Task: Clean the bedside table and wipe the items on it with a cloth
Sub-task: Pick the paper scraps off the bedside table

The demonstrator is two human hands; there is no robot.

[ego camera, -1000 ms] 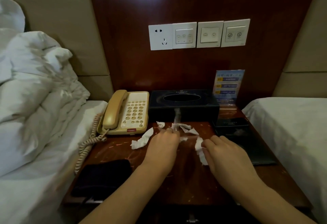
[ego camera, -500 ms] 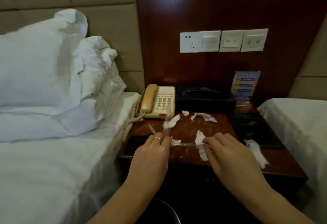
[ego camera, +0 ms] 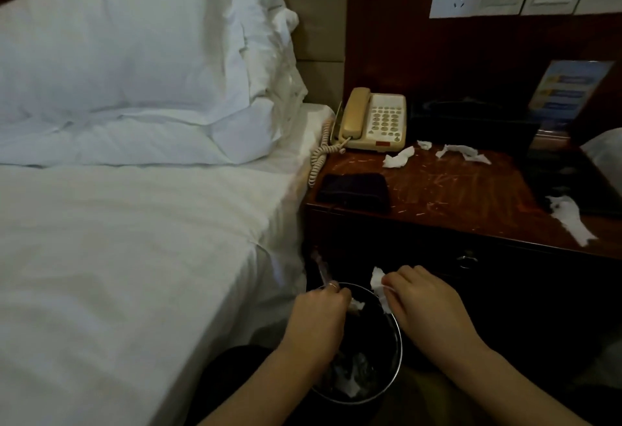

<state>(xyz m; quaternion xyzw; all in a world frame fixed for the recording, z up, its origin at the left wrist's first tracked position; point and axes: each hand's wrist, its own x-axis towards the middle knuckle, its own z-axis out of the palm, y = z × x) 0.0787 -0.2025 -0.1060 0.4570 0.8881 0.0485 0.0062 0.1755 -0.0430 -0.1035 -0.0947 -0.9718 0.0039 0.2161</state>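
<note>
Tissue scraps are what both hands carry over the bin (ego camera: 397, 351), a dark round can with a metal rim standing on the floor between the bed (ego camera: 134, 257) and the table (ego camera: 447, 196). The left hand (ego camera: 316, 321) is curled round a small wad of paper and what looks like a thin strip poking up past its ringed finger; the right hand (ego camera: 427, 304) pinches a white torn piece at its fingertips, just above the rim. Crumpled paper already lies in the bottom of the bin.

More torn tissue (ego camera: 399, 158) lies on the table top near the cream telephone (ego camera: 373, 120), another shred (ego camera: 462, 152) sits further back, and a longer piece (ego camera: 570, 220) rests near the right front edge. A dark folded cloth (ego camera: 353, 191) lies at the left front corner, untouched.

Such scraps are featherlight, limp and easily torn, so I judge a fingertip pinch at any raised fold enough; a sweeping palm would gather the small ones. The cloth looks soft and pliable, best bunched in the whole hand. The telephone is rigid, but its coiled cord (ego camera: 319, 152) dangles over the table edge and could snag during wiping.
</note>
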